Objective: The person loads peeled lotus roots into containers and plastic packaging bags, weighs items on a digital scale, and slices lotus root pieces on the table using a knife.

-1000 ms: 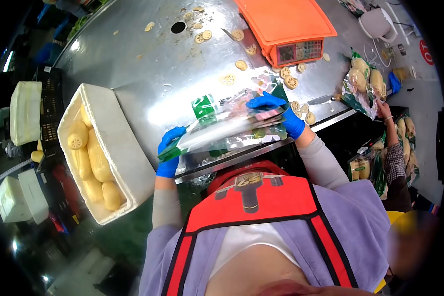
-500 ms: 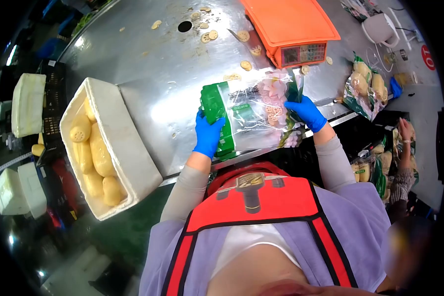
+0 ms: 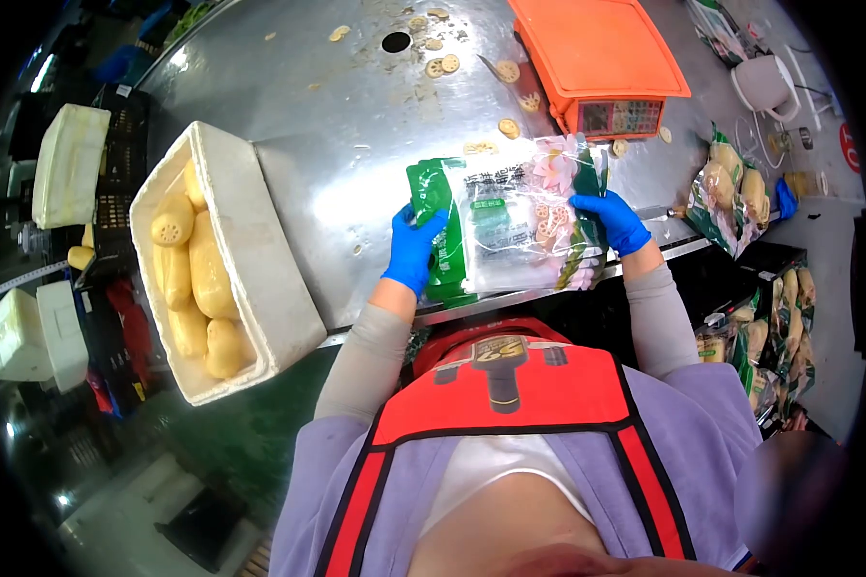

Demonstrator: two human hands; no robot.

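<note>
Flat plastic packaging bags (image 3: pixel 510 226), printed with pink lotus flowers, root slices and a green band, lie at the table's front edge, apparently several in a stack. My left hand (image 3: pixel 413 252), in a blue glove, grips their green end with the thumb on top. At the opposite end, my blue-gloved right hand (image 3: pixel 614 223) pinches the flower-printed edge. A white foam box (image 3: pixel 284 260) stands to the left, holding several peeled lotus roots (image 3: pixel 210 274).
An orange scale (image 3: pixel 606 58) stands behind the bags. Lotus root slices (image 3: pixel 443 65) are scattered on the metal table (image 3: pixel 308 115), which has a round hole (image 3: pixel 395 42). Filled lotus root bags (image 3: pixel 731 192) lie at right, more (image 3: pixel 784 327) below them.
The view has shifted, so the table things appear farther right. Both hands keep hold of the bags, which look slightly flatter. Another person's hand at the right has gone out of view.
</note>
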